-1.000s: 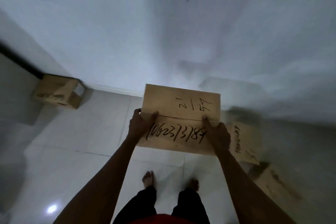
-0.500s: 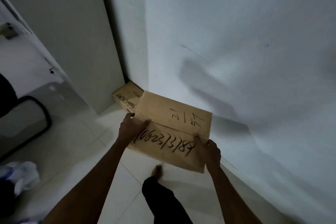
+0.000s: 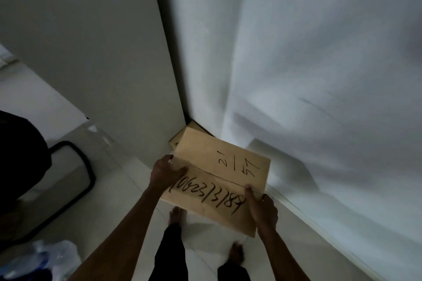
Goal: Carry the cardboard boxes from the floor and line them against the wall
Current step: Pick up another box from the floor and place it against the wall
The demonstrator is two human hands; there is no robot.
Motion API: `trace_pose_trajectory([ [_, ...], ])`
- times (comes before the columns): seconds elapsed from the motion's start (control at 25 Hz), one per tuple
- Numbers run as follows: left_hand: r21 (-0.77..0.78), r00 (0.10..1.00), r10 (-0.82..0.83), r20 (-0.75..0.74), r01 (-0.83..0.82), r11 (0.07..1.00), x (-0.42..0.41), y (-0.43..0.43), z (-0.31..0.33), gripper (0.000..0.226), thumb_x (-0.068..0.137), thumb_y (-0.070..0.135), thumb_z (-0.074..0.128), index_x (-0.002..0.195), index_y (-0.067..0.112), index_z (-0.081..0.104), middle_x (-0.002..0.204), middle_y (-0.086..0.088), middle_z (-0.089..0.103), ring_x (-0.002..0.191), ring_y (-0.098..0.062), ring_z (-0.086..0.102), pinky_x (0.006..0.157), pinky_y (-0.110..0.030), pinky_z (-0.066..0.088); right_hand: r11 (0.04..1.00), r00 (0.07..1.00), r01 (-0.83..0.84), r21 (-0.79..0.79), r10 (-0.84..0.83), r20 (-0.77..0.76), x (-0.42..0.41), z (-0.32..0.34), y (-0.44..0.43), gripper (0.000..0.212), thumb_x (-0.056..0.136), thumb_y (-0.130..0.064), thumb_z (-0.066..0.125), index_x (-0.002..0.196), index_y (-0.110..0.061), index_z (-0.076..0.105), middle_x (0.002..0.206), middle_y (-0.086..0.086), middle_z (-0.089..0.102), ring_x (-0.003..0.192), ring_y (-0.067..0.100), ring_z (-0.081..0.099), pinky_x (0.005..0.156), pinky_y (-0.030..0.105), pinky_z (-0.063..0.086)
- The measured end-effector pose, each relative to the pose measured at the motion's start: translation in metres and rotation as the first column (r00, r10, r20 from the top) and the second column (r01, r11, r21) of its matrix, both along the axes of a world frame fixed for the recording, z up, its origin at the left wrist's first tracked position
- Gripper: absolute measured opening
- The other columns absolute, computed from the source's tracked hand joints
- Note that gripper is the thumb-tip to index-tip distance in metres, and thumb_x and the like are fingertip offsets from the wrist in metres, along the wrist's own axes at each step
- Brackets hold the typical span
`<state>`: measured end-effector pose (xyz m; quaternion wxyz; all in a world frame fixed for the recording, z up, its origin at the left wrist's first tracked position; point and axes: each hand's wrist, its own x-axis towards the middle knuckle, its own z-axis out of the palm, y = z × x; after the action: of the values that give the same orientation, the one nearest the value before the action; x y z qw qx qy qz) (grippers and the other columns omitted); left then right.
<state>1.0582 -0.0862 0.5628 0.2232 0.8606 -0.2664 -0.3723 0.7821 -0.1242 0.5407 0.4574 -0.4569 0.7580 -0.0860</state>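
Observation:
I hold a flat brown cardboard box [image 3: 219,173] with black handwritten numbers in front of me, above the floor. My left hand [image 3: 165,172] grips its left edge and my right hand [image 3: 262,209] grips its near right corner. Behind it, a second cardboard box [image 3: 175,140] sits on the floor in the corner where the white wall [image 3: 319,98] meets a grey panel; the held box hides most of it.
A grey door or panel [image 3: 102,52] stands at the left of the corner. A black-framed object [image 3: 75,180] leans at the left, and crumpled plastic [image 3: 52,258] lies at the bottom left. My bare feet [image 3: 175,214] stand on the white tiles.
I have turned left and walked along the wall toward the corner, carrying the box. The corner box is now closer and mostly hidden behind the held one.

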Motion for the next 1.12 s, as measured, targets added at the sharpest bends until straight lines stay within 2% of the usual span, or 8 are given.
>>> trace_pose_trajectory([
  [0.2, 0.053, 0.992, -0.117, 0.039, 0.115, 0.992, 0.101, -0.081, -0.087, 0.072, 0.072, 0.036, 0.08, 0.128, 0.007, 0.044, 0.117, -0.016, 0.065, 0.104, -0.034, 0.065, 0.081, -0.038, 0.055, 0.983, 0.984, 0.179, 0.053, -0.179, -0.001, 0.114, -0.084, -0.042, 0.067, 0.082, -0.07, 0.054, 0.112, -0.01, 0.062, 0.104, 0.01, 0.07, 0.089, 0.027, 0.065, 0.086, 0.041, 0.054],
  [0.36, 0.046, 0.976, -0.212, 0.042, 0.21, 0.977, 0.166, -0.143, -0.178, 0.071, 0.068, 0.031, 0.083, 0.127, 0.011, 0.047, 0.117, -0.013, 0.066, 0.106, -0.035, 0.064, 0.082, -0.037, 0.054, 0.963, 0.967, 0.254, 0.093, -0.249, -0.061, 0.187, -0.169, -0.084, 0.063, 0.087, -0.063, 0.054, 0.116, -0.008, 0.061, 0.112, 0.014, 0.07, 0.096, 0.031, 0.065, 0.091, 0.043, 0.05],
  [0.56, 0.036, 0.934, -0.341, 0.104, 0.339, 0.94, 0.214, -0.221, -0.312, 0.071, 0.071, 0.034, 0.082, 0.13, 0.013, 0.05, 0.122, -0.014, 0.057, 0.109, -0.032, 0.058, 0.073, -0.032, 0.047, 0.941, 0.946, 0.322, 0.101, -0.315, -0.078, 0.241, -0.299, -0.14, 0.063, 0.088, -0.06, 0.053, 0.12, -0.006, 0.061, 0.118, 0.018, 0.068, 0.105, 0.035, 0.064, 0.096, 0.045, 0.048],
  [0.72, 0.049, 0.928, -0.347, 0.138, 0.344, 0.938, 0.226, -0.25, -0.39, 0.062, 0.079, 0.035, 0.075, 0.13, 0.009, 0.05, 0.124, -0.016, 0.06, 0.112, -0.032, 0.06, 0.08, -0.039, 0.055, 0.926, 0.929, 0.369, 0.08, -0.365, -0.058, 0.263, -0.375, -0.173, 0.064, 0.089, -0.059, 0.053, 0.124, -0.006, 0.059, 0.122, 0.018, 0.066, 0.11, 0.037, 0.062, 0.097, 0.045, 0.047],
  [0.84, 0.057, 0.883, -0.402, 0.244, 0.401, 0.914, 0.233, -0.254, -0.431, 0.065, 0.084, 0.036, 0.069, 0.137, 0.007, 0.045, 0.126, -0.017, 0.06, 0.113, -0.033, 0.059, 0.083, -0.042, 0.056, 0.918, 0.919, 0.393, 0.048, -0.391, -0.05, 0.273, -0.415, -0.184, 0.064, 0.089, -0.061, 0.052, 0.122, -0.007, 0.059, 0.118, 0.017, 0.068, 0.102, 0.034, 0.063, 0.093, 0.044, 0.049],
  [0.92, 0.065, 0.813, -0.47, 0.345, 0.478, 0.876, 0.234, -0.25, -0.448, 0.069, 0.087, 0.033, 0.066, 0.144, 0.005, 0.038, 0.137, -0.02, 0.051, 0.122, -0.036, 0.054, 0.09, -0.047, 0.054, 0.92, 0.918, 0.392, 0.016, -0.39, -0.068, 0.278, -0.429, -0.19, 0.061, 0.089, -0.061, 0.051, 0.119, -0.008, 0.059, 0.114, 0.015, 0.069, 0.089, 0.028, 0.06, 0.087, 0.039, 0.049],
  [1.0, 0.093, 0.747, -0.526, 0.407, 0.539, 0.837, 0.231, -0.245, -0.456, 0.07, 0.091, 0.027, 0.062, 0.148, 0.003, 0.03, 0.149, -0.023, 0.037, 0.136, -0.039, 0.04, 0.099, -0.053, 0.049, 0.92, 0.916, 0.392, -0.003, -0.391, -0.088, 0.279, -0.435, -0.194, 0.06, 0.09, -0.061, 0.049, 0.12, -0.009, 0.057, 0.112, 0.012, 0.069, 0.085, 0.025, 0.058, 0.081, 0.035, 0.046],
  [1.12, 0.115, 0.726, -0.543, 0.421, 0.552, 0.826, 0.219, -0.238, -0.455, 0.067, 0.093, 0.021, 0.058, 0.15, 0.006, 0.026, 0.157, -0.025, 0.022, 0.144, -0.043, 0.023, 0.103, -0.058, 0.044, 0.916, 0.91, 0.401, -0.005, -0.399, -0.112, 0.282, -0.439, -0.198, 0.062, 0.09, -0.062, 0.048, 0.121, -0.009, 0.054, 0.112, 0.012, 0.069, 0.085, 0.025, 0.06, 0.076, 0.033, 0.046],
])
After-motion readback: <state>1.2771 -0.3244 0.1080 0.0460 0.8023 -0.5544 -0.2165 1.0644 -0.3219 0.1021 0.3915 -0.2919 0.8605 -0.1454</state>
